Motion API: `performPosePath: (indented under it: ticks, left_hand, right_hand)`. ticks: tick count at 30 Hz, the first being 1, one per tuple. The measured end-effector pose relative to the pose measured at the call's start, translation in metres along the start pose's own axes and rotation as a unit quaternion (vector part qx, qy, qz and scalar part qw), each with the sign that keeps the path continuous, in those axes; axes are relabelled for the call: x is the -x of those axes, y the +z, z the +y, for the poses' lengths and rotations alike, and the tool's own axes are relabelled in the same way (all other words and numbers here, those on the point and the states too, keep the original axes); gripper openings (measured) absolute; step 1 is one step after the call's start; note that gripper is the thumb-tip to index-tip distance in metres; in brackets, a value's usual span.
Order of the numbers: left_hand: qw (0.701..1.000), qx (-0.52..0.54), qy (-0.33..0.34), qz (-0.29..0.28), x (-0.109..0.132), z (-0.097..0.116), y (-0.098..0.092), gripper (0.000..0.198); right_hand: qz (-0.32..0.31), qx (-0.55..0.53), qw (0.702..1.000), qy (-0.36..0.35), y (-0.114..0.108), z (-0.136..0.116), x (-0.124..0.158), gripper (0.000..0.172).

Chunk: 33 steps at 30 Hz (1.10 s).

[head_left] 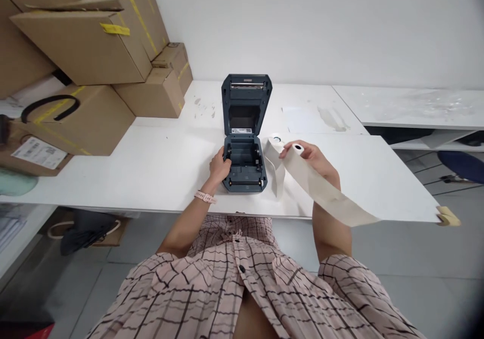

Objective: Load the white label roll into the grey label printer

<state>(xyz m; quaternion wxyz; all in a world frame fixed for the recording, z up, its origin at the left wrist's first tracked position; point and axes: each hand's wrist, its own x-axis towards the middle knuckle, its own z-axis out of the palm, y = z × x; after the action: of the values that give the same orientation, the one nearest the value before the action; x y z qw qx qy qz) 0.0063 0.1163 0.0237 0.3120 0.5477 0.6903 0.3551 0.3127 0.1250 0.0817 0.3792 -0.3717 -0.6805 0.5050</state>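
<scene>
A label printer [244, 174] is sitting mid-frame with its lid [245, 100] standing open, so opening looks done. The left hand [219, 166] is gripping its left edge; the right hand [317, 158] is gripping a paper roll [292, 156] right of centre, the strip [328, 197] trailing toward lower right. A second roll [273, 146] is resting between them. The dark interior is hiding small details, but loading and closing seem to be remaining.

cardboard boxes [91, 44] stacked left | white label [40, 152] on one box | navy seat [463, 165] far right
</scene>
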Motion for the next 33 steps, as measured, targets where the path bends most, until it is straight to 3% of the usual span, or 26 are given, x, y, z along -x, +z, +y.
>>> performPosePath:
  ticks: [2,4,8,11,14,19,21,26,33]
  left_hand:
    - [1.000,-0.006,-0.002,0.001,0.000,0.000,0.000,0.071]
    - [1.000,-0.006,-0.001,0.004,0.001,0.000,0.000,0.070]
    - [1.000,0.013,-0.003,0.004,0.000,-0.001,0.001,0.068]
    - [1.000,0.026,-0.002,0.003,0.000,-0.001,0.001,0.066]
    - [0.999,0.041,-0.001,0.008,-0.001,-0.004,0.003,0.065]
    - [0.987,0.163,0.014,0.005,-0.003,-0.012,0.011,0.066]
    - [0.975,0.222,0.015,-0.007,-0.003,-0.012,0.014,0.066]
    - [0.958,0.286,-0.005,-0.016,-0.002,-0.007,0.014,0.072]
    - [0.955,0.296,-0.012,-0.031,0.001,-0.005,0.010,0.070]
  right_hand:
    - [-0.094,0.089,0.989,-0.074,0.022,-0.026,-0.024,0.045]
    - [-0.159,0.245,0.951,-0.097,0.050,-0.039,-0.054,0.037]
    - [-0.207,0.532,0.821,-0.026,0.101,-0.029,-0.100,0.036]
    - [-0.218,0.580,0.785,-0.010,0.117,-0.012,-0.107,0.033]
    - [-0.193,0.569,0.799,-0.017,0.116,-0.002,-0.093,0.039]
    - [-0.088,0.463,0.877,-0.095,0.111,0.011,-0.040,0.034]
    - [-0.055,0.429,0.893,-0.128,0.116,0.017,-0.017,0.033]
    - [0.026,0.439,0.885,-0.156,0.142,0.027,0.019,0.036]
    - [0.069,0.462,0.870,-0.160,0.158,0.026,0.031,0.034]
